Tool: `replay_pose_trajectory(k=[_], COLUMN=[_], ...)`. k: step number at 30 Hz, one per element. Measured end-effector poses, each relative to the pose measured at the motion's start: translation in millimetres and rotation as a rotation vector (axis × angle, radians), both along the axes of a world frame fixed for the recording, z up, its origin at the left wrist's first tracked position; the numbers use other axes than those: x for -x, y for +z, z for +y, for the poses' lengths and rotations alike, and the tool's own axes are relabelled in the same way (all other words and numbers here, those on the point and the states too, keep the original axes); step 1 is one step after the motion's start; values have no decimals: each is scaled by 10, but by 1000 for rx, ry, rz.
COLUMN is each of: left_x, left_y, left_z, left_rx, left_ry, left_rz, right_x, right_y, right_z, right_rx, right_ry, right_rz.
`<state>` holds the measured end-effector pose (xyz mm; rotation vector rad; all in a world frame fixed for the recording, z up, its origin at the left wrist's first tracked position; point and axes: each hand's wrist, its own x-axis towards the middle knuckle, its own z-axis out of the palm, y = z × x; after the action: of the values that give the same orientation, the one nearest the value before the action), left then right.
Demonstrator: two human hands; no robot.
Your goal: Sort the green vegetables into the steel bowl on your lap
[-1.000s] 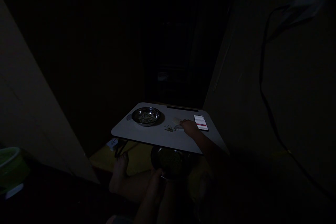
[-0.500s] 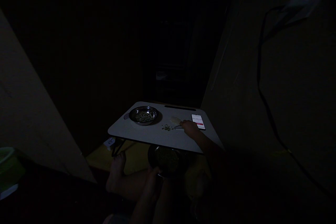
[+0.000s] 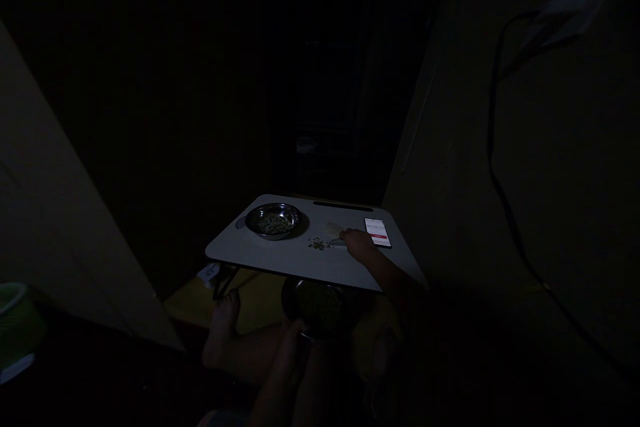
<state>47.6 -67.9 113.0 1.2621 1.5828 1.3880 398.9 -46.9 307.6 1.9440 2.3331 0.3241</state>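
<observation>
The scene is very dark. A small white lap table (image 3: 260, 255) stands over my legs. My right hand (image 3: 357, 242) rests on it with fingers closed on a small pale tool, its tip beside a little heap of green bits (image 3: 319, 244). A pale strip (image 3: 331, 229) lies just beyond the hand. At the table's far left a steel bowl (image 3: 273, 221) holds greenish pieces. Below the near edge, my left hand (image 3: 293, 341) grips the rim of a dark bowl of green contents (image 3: 316, 303) in my lap.
A lit phone (image 3: 377, 232) lies on the table's right part. My bare foot (image 3: 224, 327) sticks out on a yellow mat (image 3: 257, 299). A green container (image 3: 15, 320) is at far left. A wall with a black cable (image 3: 500, 180) rises on the right.
My right hand has shifted slightly left toward the heap of green bits. The view has drifted a little; the left hand stays on the lap bowl.
</observation>
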Motion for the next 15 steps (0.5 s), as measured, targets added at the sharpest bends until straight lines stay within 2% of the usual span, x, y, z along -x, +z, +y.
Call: replay_pose_trajectory(k=[2, 4, 15], left_x=[-24, -38, 35], left_y=[-57, -103, -219], left_z=[21, 57, 140], left_rx=[-93, -117, -113], left_ry=[113, 176, 202], left_rz=[127, 196, 310], right_x=[-2, -10, -3], right_y=[0, -1, 2], right_z=[1, -7, -39], right_rx=[7, 10, -13], right_ry=[1, -1, 8], right_rz=[-1, -2, -27])
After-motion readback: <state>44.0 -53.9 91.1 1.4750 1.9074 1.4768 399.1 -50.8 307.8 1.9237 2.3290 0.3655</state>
